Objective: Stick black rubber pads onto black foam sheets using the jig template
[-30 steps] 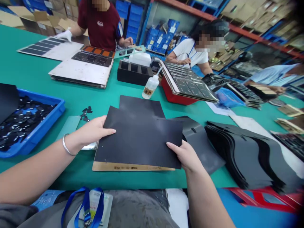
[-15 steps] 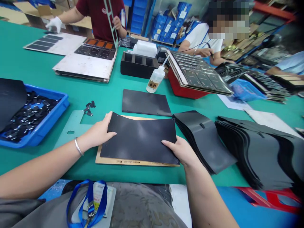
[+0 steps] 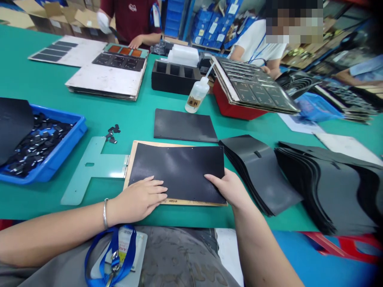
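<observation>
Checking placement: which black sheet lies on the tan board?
The sheet under the left hand and right hand; the sheet beyond it lies on the green mat.

Green workbench (image 3: 32,77), blue tray (image 3: 60,115), squeeze bottle (image 3: 196,95), tan board (image 3: 194,203), stacked black sheets (image 3: 323,195)

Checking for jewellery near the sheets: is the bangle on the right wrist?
No, the metal bangle is on the wrist of the left hand; the right hand shows none.
</observation>
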The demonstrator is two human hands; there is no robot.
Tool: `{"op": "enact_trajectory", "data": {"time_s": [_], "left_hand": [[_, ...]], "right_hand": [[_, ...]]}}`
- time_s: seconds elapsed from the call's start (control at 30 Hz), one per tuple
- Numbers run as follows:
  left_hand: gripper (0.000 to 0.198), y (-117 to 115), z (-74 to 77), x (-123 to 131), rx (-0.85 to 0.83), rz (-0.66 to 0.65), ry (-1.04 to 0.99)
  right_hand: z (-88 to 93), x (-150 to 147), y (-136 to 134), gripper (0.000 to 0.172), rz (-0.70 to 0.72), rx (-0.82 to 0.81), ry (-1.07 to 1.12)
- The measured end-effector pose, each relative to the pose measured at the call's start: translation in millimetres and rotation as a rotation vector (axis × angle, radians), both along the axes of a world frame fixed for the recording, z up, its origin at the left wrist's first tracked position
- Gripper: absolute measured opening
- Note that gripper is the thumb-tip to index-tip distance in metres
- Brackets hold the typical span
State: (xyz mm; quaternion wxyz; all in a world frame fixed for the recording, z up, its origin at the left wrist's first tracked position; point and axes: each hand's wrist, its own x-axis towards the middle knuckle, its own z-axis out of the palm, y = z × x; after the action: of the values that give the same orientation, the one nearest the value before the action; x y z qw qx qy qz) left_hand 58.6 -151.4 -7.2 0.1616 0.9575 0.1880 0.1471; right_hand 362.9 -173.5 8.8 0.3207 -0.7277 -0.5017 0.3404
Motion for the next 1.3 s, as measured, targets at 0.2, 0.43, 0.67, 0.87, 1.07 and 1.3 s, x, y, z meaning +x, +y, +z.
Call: {"op": "enact_trajectory", "data": {"time_s": [0.2,0.43,0.67,0.87,1.07,1.3], "left_hand": [[0.029,3,-1.9,2,0.049,-0.007,-0.013],[0.031,2,-6.5,4,0.048,-0.036,0.000],[0.031,4,-8.8,6,0.020,-0.015,0.010],[0.029,3,-8.8,7,0.057,-0.010,0.022],[0.028,1,-13.7,5,0.040,0.012,-0.023],[0.022,-2,-9.9,12,0.056,0.101,-0.094]], "right_hand": [[-1.4,5,2,0.042,0.029,0.018,-0.049],[-1.3,5,6,0.039,0.037,-0.006,-0.236],[-2.3,7,9,0.035,0.034,-0.038,-0.375],[-5.2,8,6,0.035,0.039,-0.003,-0.358],[-8.5,2,1,0.034,-0.008,0.042,-0.414],[-10.1,3,2,0.033,0.005,0.013,-0.460]]}}
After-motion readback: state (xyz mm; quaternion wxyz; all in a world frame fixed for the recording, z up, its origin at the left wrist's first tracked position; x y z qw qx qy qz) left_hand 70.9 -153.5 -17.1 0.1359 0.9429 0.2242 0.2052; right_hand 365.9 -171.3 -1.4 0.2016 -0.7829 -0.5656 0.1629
